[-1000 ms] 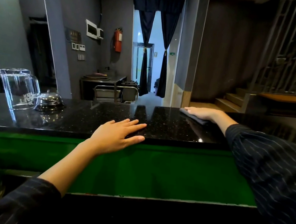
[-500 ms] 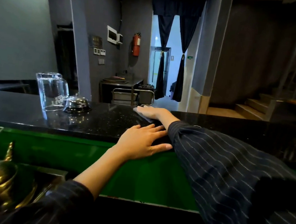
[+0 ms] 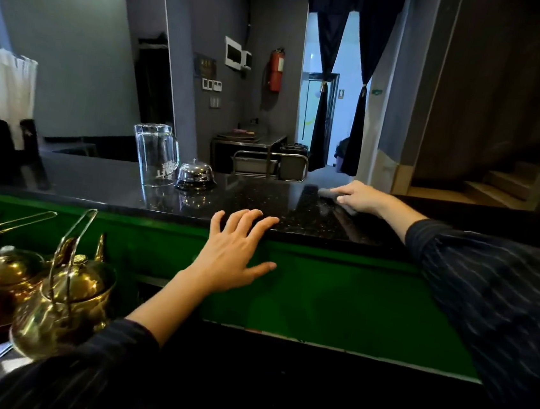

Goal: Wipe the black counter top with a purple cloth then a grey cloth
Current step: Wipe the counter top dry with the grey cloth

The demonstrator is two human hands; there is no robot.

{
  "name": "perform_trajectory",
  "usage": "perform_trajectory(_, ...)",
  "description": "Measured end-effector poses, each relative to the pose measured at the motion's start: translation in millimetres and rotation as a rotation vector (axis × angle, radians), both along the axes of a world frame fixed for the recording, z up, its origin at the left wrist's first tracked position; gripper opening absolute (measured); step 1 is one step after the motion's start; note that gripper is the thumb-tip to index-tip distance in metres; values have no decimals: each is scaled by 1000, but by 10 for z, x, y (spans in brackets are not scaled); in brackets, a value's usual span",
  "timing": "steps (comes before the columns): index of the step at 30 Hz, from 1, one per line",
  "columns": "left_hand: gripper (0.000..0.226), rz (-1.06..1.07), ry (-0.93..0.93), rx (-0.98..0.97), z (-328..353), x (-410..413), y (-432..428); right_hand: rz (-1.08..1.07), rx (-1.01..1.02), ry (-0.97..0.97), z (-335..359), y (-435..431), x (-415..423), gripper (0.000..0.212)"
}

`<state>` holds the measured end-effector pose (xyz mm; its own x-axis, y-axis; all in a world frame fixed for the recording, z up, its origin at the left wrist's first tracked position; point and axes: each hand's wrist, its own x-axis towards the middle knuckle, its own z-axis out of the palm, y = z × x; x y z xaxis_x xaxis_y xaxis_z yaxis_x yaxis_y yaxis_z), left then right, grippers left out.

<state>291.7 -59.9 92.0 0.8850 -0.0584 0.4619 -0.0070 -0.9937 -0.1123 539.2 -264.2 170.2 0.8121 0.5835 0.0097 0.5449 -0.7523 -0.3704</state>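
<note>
Dark pinstriped sleeves (image 3: 486,293); left hand (image 3: 233,257) and right hand (image 3: 361,198) bare.

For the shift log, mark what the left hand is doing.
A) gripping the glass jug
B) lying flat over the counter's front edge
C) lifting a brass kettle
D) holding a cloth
B: the left hand lies with straight fingers over the front edge of the counter and holds nothing. The right hand rests on the cloth farther back.
</note>
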Motion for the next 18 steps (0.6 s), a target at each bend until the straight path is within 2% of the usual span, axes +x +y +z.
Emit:
perform_trajectory(5, 86, -11, -3, -14, -31, 71, -6, -13, -197, -43, -91, 739, 194, 56)
perform_trajectory(7, 89, -22, 6, -19, -32, 81, 8, 37, -206, -54, -178, 1198, 382, 69)
perform_trajectory(9, 91, -33, 10, -36, -37, 94, 10, 81, -228, -76, -179, 1587, 225, 74)
perform_trajectory(13, 92, -59, 22, -23, 23, 112, 123, 259, -208, -112, -4, 1904, -593, 55)
perform_trajectory(18, 97, -102, 32, -4, 31, -80, 137, 411, -170, -72, -29, 1453, -926, 50)
